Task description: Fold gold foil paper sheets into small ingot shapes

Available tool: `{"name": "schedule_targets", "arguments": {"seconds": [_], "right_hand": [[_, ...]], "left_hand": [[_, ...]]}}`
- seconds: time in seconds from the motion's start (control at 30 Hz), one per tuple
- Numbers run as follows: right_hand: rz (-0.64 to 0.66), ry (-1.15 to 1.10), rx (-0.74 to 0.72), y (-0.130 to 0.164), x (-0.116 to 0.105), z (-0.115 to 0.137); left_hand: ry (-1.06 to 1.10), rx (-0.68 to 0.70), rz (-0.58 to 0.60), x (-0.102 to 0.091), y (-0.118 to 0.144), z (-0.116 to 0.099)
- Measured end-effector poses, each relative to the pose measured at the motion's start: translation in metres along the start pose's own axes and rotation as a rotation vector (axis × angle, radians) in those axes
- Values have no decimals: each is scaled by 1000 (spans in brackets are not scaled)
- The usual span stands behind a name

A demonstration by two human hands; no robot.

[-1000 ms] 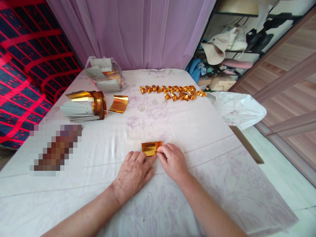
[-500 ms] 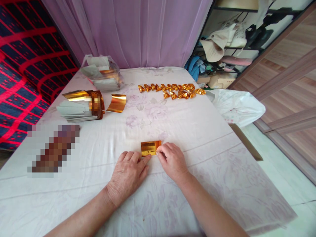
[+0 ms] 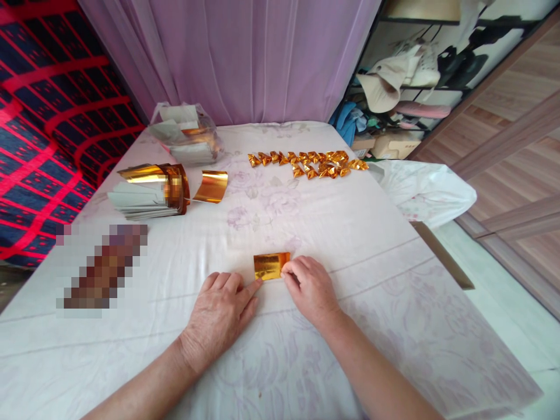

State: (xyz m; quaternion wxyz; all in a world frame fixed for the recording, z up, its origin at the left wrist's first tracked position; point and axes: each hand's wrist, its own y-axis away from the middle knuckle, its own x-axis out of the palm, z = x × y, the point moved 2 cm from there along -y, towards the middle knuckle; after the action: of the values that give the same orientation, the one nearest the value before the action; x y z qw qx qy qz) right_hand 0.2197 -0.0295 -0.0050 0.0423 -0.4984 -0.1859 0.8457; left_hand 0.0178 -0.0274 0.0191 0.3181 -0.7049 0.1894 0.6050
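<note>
A folded piece of gold foil paper [image 3: 268,266] lies on the cloth-covered table in front of me. My left hand [image 3: 221,309] rests palm down to its left, index finger stretched to the paper's near edge and the other fingers bent loosely; nothing is in its grasp. At the paper's near right corner, my right hand [image 3: 312,290] pinches the edge between thumb and index finger. Farther off, a single gold foil sheet [image 3: 211,186] lies curled beside a bent stack of foil-backed sheets [image 3: 140,198].
Several folded gold foil pieces [image 3: 312,164] sit in rows toward the back. A clear plastic bag of papers [image 3: 188,134] stands at the back left. One pixelated item [image 3: 105,268] lies on the left. Past the right edge are a white plastic bag [image 3: 433,189] and a shoe shelf [image 3: 437,23].
My left index finger has slid leftward along the paper's near edge. The right hand keeps its pinch at the corner. The whole view has shifted slightly.
</note>
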Motion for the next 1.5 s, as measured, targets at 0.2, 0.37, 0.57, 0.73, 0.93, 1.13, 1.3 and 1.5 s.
{"name": "schedule_targets", "arguments": {"seconds": [0.2,0.37,0.57,0.73,0.93,1.13,1.3,1.5], "right_hand": [[-4,-8,-5,0,-1,0],[-12,-3,-11,0,0,0],[-22,8,-24,0,1,0],[-11,32,-24,1,-1,2],[71,162,-169,15,-10,20],[186,216,-134,34,-12,20],[137,257,-41,39,-16,13],[53,269,21,44,-19,10]], "left_hand": [[-8,14,8,-2,3,2],[-8,16,-9,-7,3,2],[0,73,-120,-5,-4,-6],[31,79,-89,6,-4,-7],[38,66,-85,8,-2,-5],[55,59,-94,8,-2,-5],[52,68,-83,8,-2,-5],[52,70,-74,8,-2,-5]]}}
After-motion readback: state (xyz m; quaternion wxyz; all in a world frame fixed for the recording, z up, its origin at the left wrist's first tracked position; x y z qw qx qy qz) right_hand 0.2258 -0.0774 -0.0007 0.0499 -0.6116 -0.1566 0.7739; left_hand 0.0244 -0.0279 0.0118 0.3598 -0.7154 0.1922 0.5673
